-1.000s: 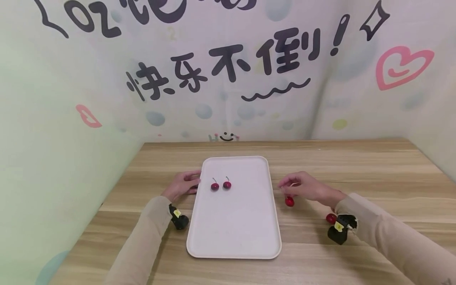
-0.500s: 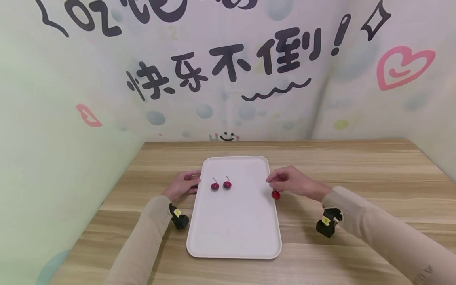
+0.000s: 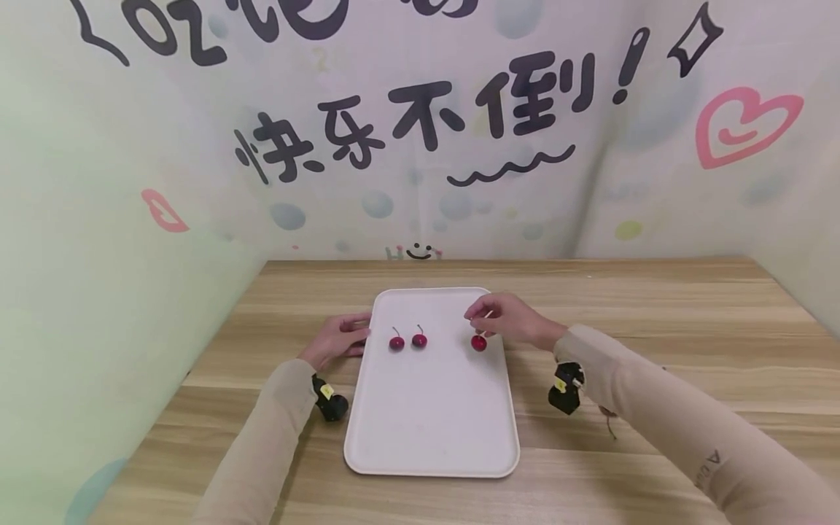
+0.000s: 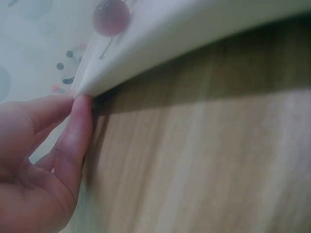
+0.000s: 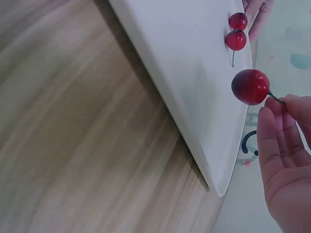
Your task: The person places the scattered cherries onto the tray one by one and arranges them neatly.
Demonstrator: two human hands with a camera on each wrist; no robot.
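Observation:
My right hand [image 3: 508,319] pinches a red cherry [image 5: 250,87] by its green stem, thumb against fingertip. That cherry hangs over the right part of a white rectangular tray [image 3: 429,423]. Farther left on the tray, two dark red cherries sit side by side, a left one [image 3: 397,343] and a right one [image 3: 419,340], stems pointing up in the head view. At the tray's left edge rests my left hand [image 3: 337,339], its thumb and fingers fairly straight with tips touching the rim. One cherry [image 4: 112,17] shows just beyond that rim in the left wrist view.
Another cherry [image 3: 607,412] lies on the wooden table [image 3: 551,474], mostly hidden by the right sleeve [image 3: 650,394]. Each wrist carries a black camera. A printed cloth [image 3: 420,204] with dark lettering hangs behind the table.
My right hand has carried the cherry leftward and slightly away from me, from beside the tray to over its right part. The left hand, the tray and its two cherries stay put.

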